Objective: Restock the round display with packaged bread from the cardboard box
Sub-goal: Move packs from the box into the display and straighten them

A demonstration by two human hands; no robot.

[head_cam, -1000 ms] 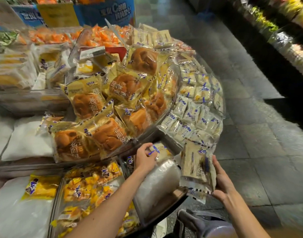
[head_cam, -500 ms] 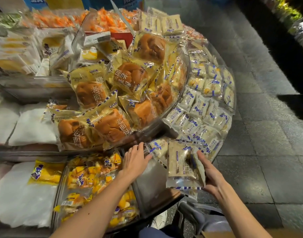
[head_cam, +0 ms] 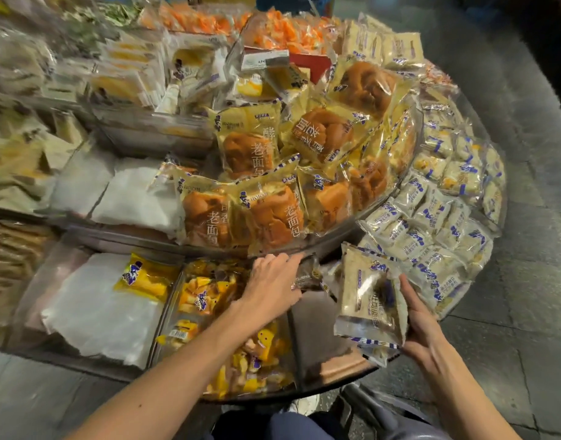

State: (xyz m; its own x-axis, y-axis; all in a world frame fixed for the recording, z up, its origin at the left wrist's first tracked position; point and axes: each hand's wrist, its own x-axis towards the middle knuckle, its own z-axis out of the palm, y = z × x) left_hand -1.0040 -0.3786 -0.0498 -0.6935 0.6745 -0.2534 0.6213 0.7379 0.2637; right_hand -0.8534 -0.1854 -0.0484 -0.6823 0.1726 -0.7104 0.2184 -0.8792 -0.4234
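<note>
Right hand (head_cam: 422,325) at five o'clock clutches a stack of pale bread packets (head_cam: 369,300), upright, ready to slot in. Left hand (head_cam: 273,281), fingers spread flat, steadies a packet at the bare compartment (head_cam: 320,338). Filled rows (head_cam: 431,217) lie at two o'clock on the round display (head_cam: 336,246); box unseen.

Your open room is the bare wedge compartment (head_cam: 320,338) of the lower tier at 6 o'clock, between your two hands. At its 9 o'clock side a clear divider (head_cam: 292,341) walls it from the yellow snack packs (head_cam: 209,296). At 12 o'clock the upper tier's rim (head_cam: 330,246) overhangs, with brown bread packs (head_cam: 269,217) spilling over it. Your left hand (head_cam: 273,287) blocks that inner corner. At 3 o'clock, white bread packets (head_cam: 431,223) crowd the neighbouring wedge, and your right hand (head_cam: 422,325) with its white packet (head_cam: 368,303) fills the outer edge.
</note>
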